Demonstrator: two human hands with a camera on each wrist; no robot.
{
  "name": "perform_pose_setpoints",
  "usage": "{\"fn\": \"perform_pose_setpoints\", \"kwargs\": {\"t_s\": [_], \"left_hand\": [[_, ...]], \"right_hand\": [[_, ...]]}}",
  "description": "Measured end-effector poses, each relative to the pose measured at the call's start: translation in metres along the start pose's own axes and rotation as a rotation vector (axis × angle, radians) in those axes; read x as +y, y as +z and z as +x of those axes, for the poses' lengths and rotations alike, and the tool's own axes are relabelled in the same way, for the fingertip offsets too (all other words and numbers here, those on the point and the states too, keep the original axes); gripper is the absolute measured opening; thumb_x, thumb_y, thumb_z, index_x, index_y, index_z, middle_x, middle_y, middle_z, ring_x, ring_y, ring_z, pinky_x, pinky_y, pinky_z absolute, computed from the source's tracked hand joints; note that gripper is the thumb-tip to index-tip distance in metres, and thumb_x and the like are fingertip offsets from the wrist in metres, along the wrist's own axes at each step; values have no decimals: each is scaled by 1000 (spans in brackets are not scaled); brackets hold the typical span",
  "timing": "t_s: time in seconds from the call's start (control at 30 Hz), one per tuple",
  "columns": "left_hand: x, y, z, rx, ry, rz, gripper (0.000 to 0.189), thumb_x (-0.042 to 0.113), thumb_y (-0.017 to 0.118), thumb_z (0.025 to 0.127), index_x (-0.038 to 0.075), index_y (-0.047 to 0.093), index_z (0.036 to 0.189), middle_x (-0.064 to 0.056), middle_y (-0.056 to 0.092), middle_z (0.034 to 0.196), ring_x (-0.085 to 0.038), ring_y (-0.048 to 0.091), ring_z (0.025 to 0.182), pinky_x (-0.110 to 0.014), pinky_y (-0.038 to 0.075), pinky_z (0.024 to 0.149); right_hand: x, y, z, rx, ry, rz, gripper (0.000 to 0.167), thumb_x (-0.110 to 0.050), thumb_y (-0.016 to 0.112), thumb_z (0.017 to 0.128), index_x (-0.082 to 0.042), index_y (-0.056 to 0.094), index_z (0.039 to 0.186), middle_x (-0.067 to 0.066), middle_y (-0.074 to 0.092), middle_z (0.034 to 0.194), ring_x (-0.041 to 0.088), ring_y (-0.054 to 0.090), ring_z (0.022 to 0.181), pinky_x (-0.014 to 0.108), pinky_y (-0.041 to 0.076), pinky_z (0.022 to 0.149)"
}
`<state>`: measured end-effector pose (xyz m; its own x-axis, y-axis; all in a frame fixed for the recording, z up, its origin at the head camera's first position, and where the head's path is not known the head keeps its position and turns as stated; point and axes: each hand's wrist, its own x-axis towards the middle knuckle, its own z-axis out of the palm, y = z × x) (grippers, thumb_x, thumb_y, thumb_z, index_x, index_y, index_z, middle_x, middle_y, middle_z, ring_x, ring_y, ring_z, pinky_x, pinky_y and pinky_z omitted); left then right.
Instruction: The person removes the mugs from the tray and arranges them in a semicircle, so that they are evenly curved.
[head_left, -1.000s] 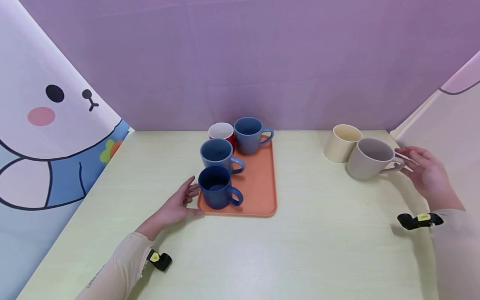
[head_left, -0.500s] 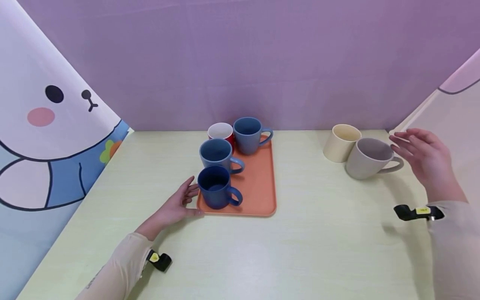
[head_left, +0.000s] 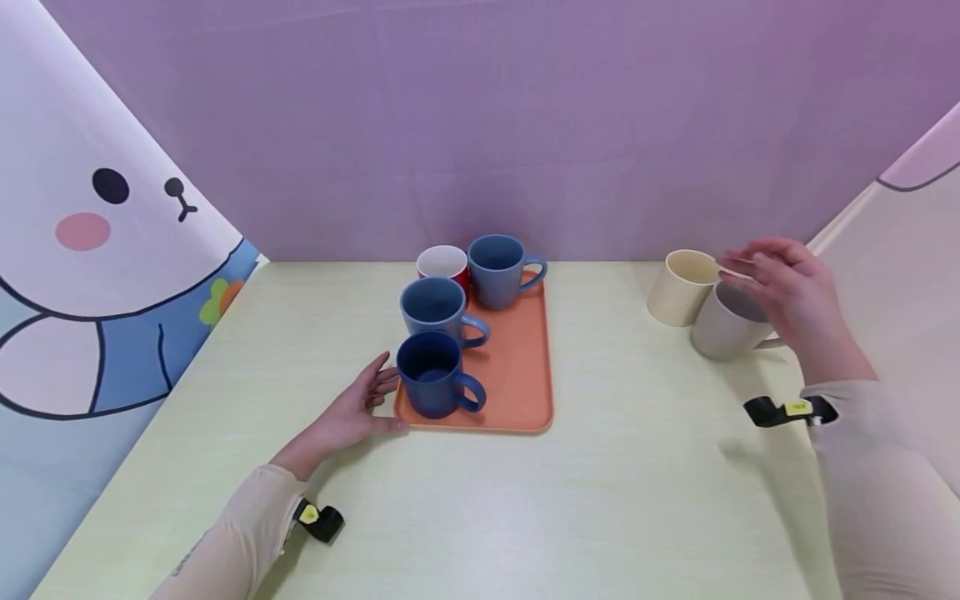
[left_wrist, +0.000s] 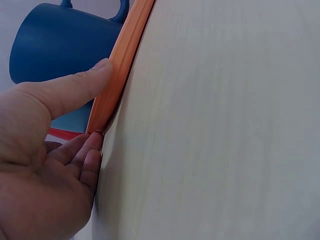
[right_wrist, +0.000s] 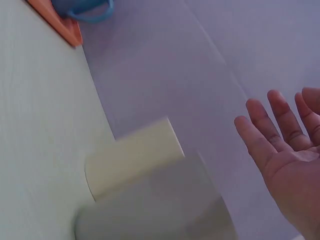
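My left hand (head_left: 352,414) holds the near left corner of an orange tray (head_left: 517,375), thumb along its front rim and fingers at its left side. On that corner stands a dark blue mug (head_left: 429,377), with a lighter blue mug (head_left: 431,305) behind it. A further blue mug (head_left: 498,279) and a red cup (head_left: 444,262) with a white inside stand at the tray's far end. My right hand (head_left: 797,292) hovers over a grey mug (head_left: 722,327), fingers extended and holding nothing. The hand partly covers that mug's rim. Left of it stands a cream cup (head_left: 677,292).
The pale table (head_left: 585,508) runs back to a purple cloth wall (head_left: 585,125). A cloth (head_left: 82,333) with a cartoon animal hangs at the left, and another pale cloth (head_left: 900,275) hangs at the right.
My right hand has left the grey mug's handle, risen, and moved left over the mug's rim. The left hand, the tray and the mugs have stayed in place.
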<state>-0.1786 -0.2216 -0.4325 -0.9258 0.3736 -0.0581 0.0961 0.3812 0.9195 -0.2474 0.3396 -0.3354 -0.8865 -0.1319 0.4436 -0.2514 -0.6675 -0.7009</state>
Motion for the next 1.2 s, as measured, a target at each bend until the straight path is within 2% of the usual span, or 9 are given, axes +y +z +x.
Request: {"fn": "perform_pose_setpoints", "kwargs": {"t_s": [0.17, 0.47, 0.73, 1.2], "left_hand": [[-1, 0, 1, 0, -1, 10, 106, 2, 79, 83, -4, 4, 157, -29, 31, 155, -44, 35, 140, -59, 28, 111], [-6, 1, 4, 5, 30, 12, 107, 1, 81, 81, -7, 5, 156, -31, 32, 153, -45, 37, 138, -61, 29, 110], [-7, 0, 5, 8, 24, -3, 108, 1, 81, 81, -6, 5, 156, -31, 32, 154, -46, 36, 139, -61, 28, 110], [-8, -1, 5, 5, 26, 6, 107, 1, 81, 81, -7, 4, 156, -31, 32, 153, -45, 36, 139, -60, 28, 110]], "right_hand": [[16, 14, 8, -26, 12, -83, 24, 16, 37, 100, 13, 58, 109, 25, 68, 105, 36, 70, 100, 42, 55, 87], [48, 27, 17, -53, 84, -183, 19, 12, 43, 100, 8, 59, 110, 20, 69, 103, 30, 70, 98, 39, 56, 86], [77, 30, 24, -5, 189, -305, 13, 4, 52, 100, 1, 58, 112, 12, 69, 103, 24, 70, 97, 33, 56, 85], [136, 34, 43, 76, 265, -424, 12, 4, 49, 101, 0, 54, 111, 5, 69, 95, 17, 70, 88, 29, 57, 80]]}}
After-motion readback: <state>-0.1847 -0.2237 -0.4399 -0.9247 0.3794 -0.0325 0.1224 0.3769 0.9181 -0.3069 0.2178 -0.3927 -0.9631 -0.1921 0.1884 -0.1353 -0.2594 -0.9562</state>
